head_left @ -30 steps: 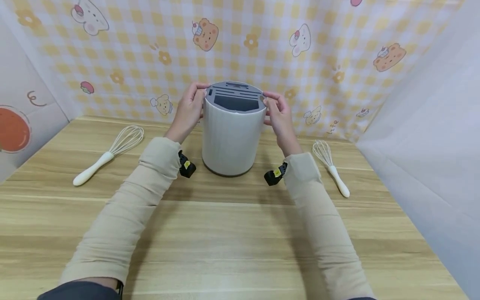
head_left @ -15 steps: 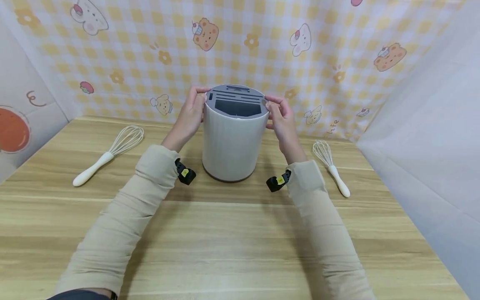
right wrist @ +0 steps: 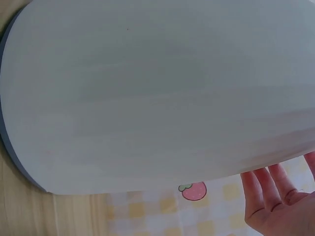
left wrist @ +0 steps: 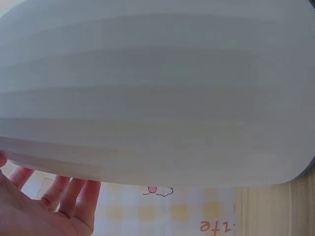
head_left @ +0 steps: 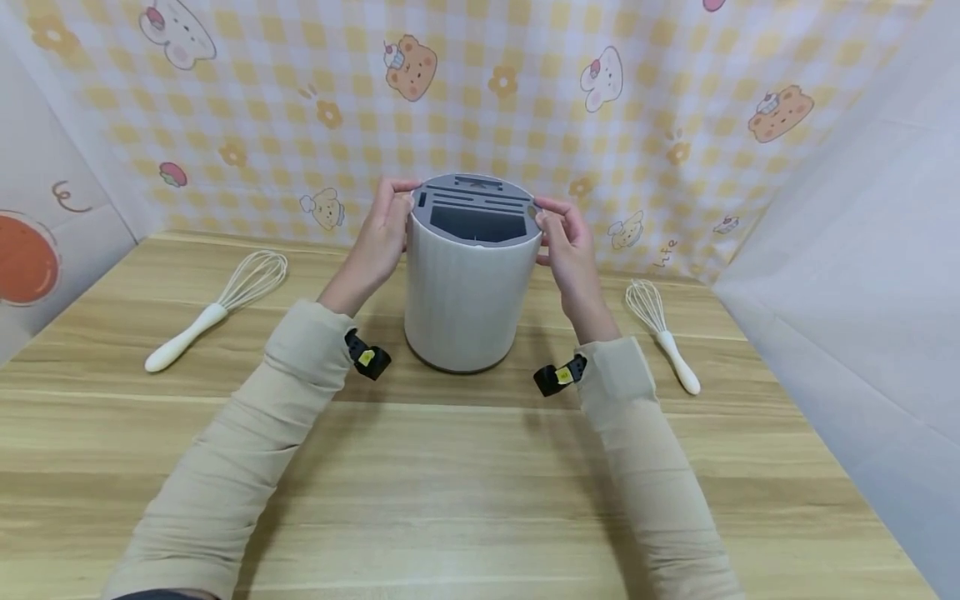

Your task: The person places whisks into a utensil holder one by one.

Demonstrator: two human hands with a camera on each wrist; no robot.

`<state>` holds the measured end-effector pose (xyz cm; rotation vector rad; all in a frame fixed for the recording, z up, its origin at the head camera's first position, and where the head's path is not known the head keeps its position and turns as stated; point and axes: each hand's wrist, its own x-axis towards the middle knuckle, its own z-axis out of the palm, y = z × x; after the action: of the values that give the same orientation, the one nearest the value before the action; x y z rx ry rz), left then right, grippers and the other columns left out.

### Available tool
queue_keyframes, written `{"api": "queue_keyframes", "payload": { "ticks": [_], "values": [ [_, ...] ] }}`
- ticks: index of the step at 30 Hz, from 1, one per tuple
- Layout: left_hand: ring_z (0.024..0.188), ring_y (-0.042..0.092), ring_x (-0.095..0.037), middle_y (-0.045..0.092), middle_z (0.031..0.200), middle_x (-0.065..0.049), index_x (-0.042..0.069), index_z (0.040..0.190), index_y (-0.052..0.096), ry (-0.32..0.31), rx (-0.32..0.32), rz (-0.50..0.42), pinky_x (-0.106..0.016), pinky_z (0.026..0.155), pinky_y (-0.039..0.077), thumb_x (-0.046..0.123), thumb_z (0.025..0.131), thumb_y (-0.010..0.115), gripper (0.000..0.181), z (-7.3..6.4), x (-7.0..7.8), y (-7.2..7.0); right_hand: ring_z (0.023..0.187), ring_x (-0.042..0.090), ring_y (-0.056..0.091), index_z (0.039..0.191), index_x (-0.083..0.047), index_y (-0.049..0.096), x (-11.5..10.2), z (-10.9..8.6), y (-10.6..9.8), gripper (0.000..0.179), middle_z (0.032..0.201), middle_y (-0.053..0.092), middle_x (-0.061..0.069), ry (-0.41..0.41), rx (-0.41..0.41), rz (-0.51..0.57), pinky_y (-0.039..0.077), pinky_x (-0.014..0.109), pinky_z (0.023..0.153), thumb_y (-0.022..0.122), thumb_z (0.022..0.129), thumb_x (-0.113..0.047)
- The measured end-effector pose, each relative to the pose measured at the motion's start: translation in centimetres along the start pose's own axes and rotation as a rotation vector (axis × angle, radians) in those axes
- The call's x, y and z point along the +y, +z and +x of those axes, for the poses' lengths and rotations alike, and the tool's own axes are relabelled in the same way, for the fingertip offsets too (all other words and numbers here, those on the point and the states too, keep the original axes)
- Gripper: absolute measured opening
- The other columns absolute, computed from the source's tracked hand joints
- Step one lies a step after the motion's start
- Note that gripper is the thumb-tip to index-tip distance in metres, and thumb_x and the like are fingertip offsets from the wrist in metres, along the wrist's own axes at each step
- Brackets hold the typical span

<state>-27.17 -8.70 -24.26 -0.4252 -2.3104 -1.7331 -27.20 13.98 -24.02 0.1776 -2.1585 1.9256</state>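
Left hand [head_left: 379, 237] and right hand [head_left: 568, 248], yours: both pinching the slotted white utensil holder [head_left: 467, 300] near its rim, release not yet done; left whisk [head_left: 216, 313], right whisk [head_left: 664, 338]: outside, untouched.

White grey-topped cylindrical container [head_left: 468, 304], upright

Checked yellow cloth [head_left: 540, 50] behind wood-grain tabletop [head_left: 435, 492]
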Motion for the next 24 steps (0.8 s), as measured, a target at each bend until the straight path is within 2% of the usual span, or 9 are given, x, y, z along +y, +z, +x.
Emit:
{"api": "queue_keyframes", "payload": {
  "ticks": [7,16,24],
  "values": [
    [0.083,0.041,-0.019,0.043,0.122,-0.009,0.011,0.132,0.031,0.028,0.012,0.026,-0.031,0.071,0.040,0.028,0.099,0.018,0.040,-0.7,0.0,0.2,0.088,0.017,0.056,0.122,-0.021,0.056,0.0,-0.9,-0.2,0.029,0.109,0.057,0.001,-0.010,0.005,-0.008,0.051,0.032,0.075,0.047,0.094,-0.025],
    [0.079,0.039,-0.020,0.044,0.117,-0.010,0.009,0.133,0.030,0.044,0.005,0.035,-0.030,0.069,0.038,0.027,0.099,0.017,0.040,-1.6,0.5,0.3,0.085,0.014,0.056,0.122,-0.019,0.056,-0.1,-1.6,-0.4,0.029,0.108,0.056,0.002,-0.026,-0.002,0.007,0.052,0.028,0.071,0.047,0.095,-0.023],
    [0.080,0.039,-0.021,0.043,0.123,-0.010,0.008,0.132,0.031,0.043,0.023,0.043,-0.029,0.071,0.037,0.026,0.099,0.018,0.040,-2.4,0.9,0.5,0.088,0.014,0.056,0.124,-0.016,0.053,-0.2,-2.6,-0.7,0.030,0.107,0.056,0.000,-0.043,-0.023,0.018,0.053,0.026,0.070,0.044,0.096,-0.022]
  ]
}}
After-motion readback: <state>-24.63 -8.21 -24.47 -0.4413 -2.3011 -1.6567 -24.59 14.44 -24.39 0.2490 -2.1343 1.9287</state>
